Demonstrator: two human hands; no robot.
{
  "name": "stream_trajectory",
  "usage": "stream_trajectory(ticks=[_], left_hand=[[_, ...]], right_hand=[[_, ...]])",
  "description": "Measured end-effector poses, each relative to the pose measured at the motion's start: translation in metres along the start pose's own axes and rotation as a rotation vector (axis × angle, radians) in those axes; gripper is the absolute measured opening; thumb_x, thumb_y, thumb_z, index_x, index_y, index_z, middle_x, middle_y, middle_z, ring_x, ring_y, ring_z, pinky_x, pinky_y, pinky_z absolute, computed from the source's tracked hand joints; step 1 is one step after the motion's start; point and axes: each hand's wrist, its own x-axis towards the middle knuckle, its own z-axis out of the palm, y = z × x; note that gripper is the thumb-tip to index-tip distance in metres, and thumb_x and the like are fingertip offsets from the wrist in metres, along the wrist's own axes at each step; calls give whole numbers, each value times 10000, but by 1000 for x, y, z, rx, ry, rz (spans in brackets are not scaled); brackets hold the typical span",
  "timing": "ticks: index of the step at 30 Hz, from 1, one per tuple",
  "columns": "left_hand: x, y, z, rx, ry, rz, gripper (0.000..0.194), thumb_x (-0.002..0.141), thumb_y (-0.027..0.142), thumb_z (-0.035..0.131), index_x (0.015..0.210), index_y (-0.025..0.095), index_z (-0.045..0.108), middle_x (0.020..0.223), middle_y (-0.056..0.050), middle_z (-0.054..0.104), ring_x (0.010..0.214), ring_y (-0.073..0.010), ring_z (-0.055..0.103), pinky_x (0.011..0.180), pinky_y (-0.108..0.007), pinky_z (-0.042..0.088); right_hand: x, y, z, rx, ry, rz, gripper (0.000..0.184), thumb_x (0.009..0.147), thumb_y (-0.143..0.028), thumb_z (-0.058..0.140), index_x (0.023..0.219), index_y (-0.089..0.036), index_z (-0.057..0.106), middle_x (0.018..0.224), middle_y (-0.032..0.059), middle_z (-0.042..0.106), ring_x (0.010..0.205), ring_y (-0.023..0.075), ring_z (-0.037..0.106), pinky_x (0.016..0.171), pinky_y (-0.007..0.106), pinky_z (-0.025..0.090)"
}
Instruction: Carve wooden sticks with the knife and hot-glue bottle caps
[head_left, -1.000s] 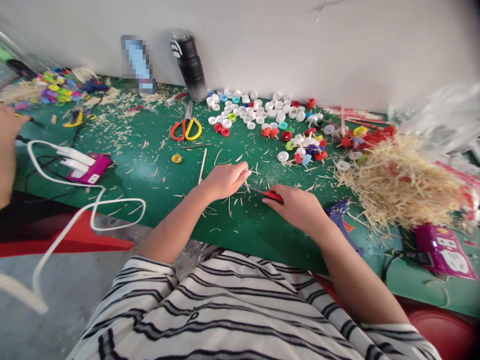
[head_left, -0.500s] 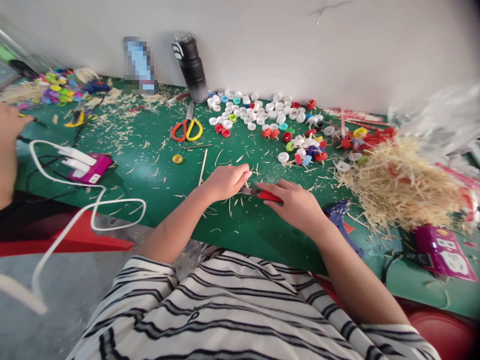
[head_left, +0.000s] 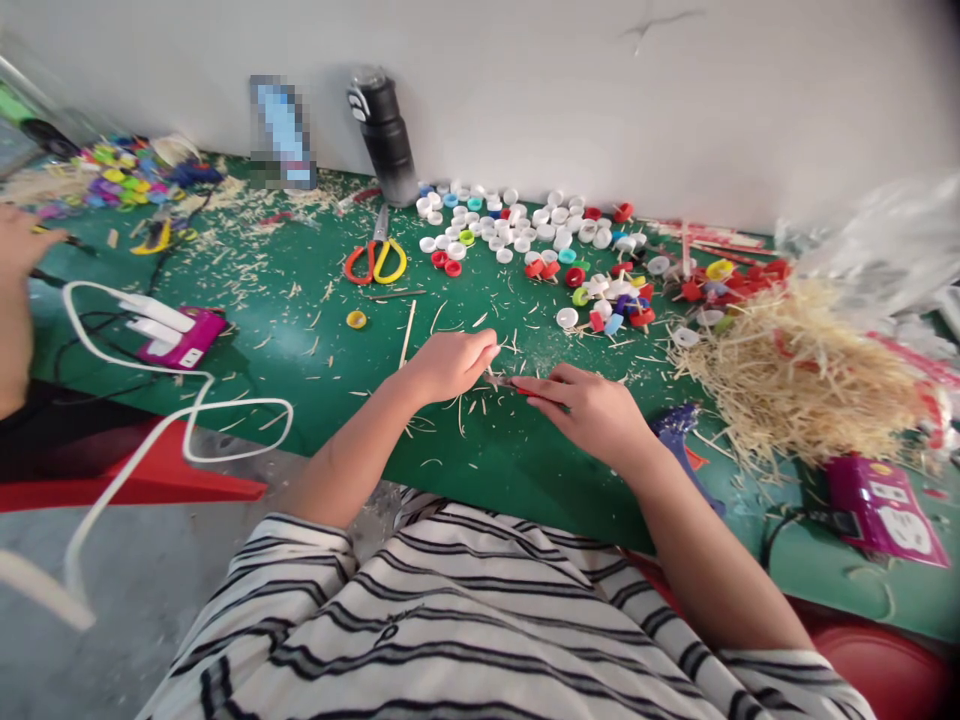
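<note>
Knife handle slipped under the right fingers

The left hand (head_left: 457,362) had stayed put, its fingers curled tight; whether they pinched a sliver of wood could not be told. The right hand (head_left: 585,405) grasped a red knife (head_left: 523,389). Over the last 1 second the knife had rolled and edged left, so less of its handle showed and its blade lay just by the left fingertips. That put the cutting edge where the 2 hands met, low over the table.

The green table (head_left: 465,462) was strewn with thin shavings. 1 yellow cap (head_left: 356,319) lay apart to the left, below the scissors (head_left: 380,226). White and coloured caps (head_left: 523,244) crowded the back, beside a dark bottle (head_left: 388,145) near the grey wall (head_left: 555,90). At right sat a heap of pale strips (head_left: 817,385), with a blue tool (head_left: 677,436) and a purple box (head_left: 885,505) nearby. At the left edge another person's hand (head_left: 24,243) reached in, behind a white cable (head_left: 247,402). A red stool (head_left: 885,660) stood at lower right.
</note>
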Motion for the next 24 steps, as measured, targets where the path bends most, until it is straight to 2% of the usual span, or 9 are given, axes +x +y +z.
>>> stream_trajectory(ticks=[4, 9, 13, 18, 24], left_hand=[[0, -1, 1, -5, 1, 20, 329, 1042, 364, 272, 894, 207, 522, 661, -17, 582, 556, -148, 475, 553, -300, 269], [0, -2, 2, 27, 16, 58, 332, 1040, 358, 276, 890, 200, 527, 704, -30, 617, 576, -148, 506, 560, -303, 275], [-3, -2, -5, 80, -10, 89, 329, 1032, 330, 279, 857, 199, 524, 659, -23, 593, 548, -145, 477, 547, -306, 260], [-9, -2, -19, 178, -80, 120, 314, 1017, 312, 304, 841, 193, 535, 650, -34, 599, 525, -145, 461, 533, -317, 220], [-8, -3, -20, 202, -92, 100, 322, 1017, 310, 295, 852, 188, 543, 644, -40, 607, 519, -149, 467, 533, -318, 213]], right_hand=[[2, -2, 3, -58, -42, -6, 428, 1080, -422, 322, 1454, -497, 519, 887, 17, 636, 656, 113, 508, 516, 245, 258], [6, 1, 6, -13, -100, -16, 463, 1084, -413, 296, 1526, -472, 420, 840, 11, 603, 636, 113, 486, 532, 240, 280], [6, 1, 6, -7, -104, -69, 456, 1082, -407, 308, 1512, -478, 444, 825, 4, 596, 630, 111, 479, 534, 241, 284], [5, -6, 7, -143, -63, -137, 521, 1052, -247, 361, 1468, -540, 471, 838, 4, 613, 635, 107, 469, 513, 256, 241], [6, -14, 10, -131, -82, -95, 512, 1058, -260, 350, 1488, -520, 451, 836, 2, 613, 619, 106, 467, 502, 253, 237]])
